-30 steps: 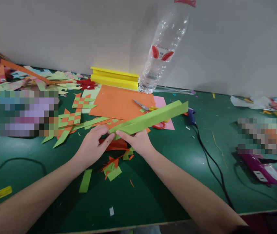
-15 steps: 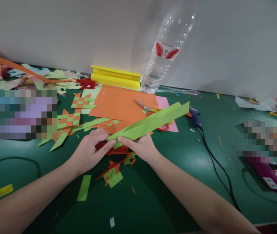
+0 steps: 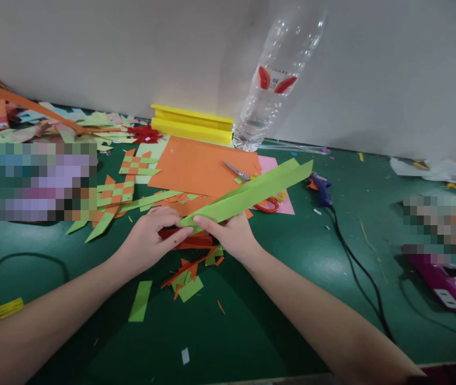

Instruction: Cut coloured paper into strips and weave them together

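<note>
- Far left: heap of paper scraps (image 3: pixel 35 131) is lying along the wall on the green tabletop (image 3: pixel 276 331).
- Next: woven orange-green paper piece (image 3: pixel 116 193) is resting flat, a second one just behind it.
- Left hand (image 3: pixel 151 235): nearly closed, fingers curling, thumb and fingers pinching the near-left end of the green paper strip. Exact fingertip contact is partly hidden.
- Center: green paper strip (image 3: pixel 252 192) is spanning out from both hands, folded lengthwise, slanting up to the right, two layers splaying at the far end. Orange sheet (image 3: pixel 195 166) is lying behind it.
- Right hand (image 3: pixel 236 235): closed on the strip, thumb pressing on top just beside the left thumb, fingers supporting underneath, mostly hidden.
- Scissors (image 3: pixel 265 205) are lying behind the strip, partly covered by it.
- Bottle (image 3: pixel 271 88) is standing by the wall; glue gun (image 3: pixel 321 190) is lying right of the strip's tip.
- Delta vs 1 s ago: both hands are keeping the same grip; strip is holding about the same slant. View is shifting slightly, bottle's red cap now falling out of frame.
</note>
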The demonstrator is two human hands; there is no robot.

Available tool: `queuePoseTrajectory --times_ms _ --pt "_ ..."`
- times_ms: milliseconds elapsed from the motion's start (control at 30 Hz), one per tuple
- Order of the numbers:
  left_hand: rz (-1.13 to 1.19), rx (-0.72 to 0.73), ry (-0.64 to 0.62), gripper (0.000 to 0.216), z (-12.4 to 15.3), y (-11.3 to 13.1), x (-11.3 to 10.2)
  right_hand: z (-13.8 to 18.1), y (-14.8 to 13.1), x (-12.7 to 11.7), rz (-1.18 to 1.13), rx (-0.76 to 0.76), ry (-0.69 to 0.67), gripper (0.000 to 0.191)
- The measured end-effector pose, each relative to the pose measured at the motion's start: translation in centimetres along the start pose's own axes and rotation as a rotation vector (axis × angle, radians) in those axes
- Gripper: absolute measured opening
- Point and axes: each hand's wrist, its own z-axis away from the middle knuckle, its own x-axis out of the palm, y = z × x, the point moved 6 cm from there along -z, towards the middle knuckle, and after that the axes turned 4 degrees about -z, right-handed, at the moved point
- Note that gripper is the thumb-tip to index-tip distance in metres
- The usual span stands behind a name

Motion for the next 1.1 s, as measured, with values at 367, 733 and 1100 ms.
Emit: queuePoseTrajectory --times_ms 367,733,1100 --pt "-0.029 0.018 0.023 0.039 -0.2 -0.1 0.1 -0.2 -0.1 -0.3 0.038 -0.008 0.035 0.015" --pt "-0.008 0.047 0.014 0.041 -0.5 0.3 0.4 0.1 -0.4 -0.8 0.070 -0.024 0.049 0.014" --pt "-0.001 0.015 -0.035 0.038 -0.4 0.5 0.0 0.5 -0.1 -0.1 -0.165 -0.004 -0.042 0.019"
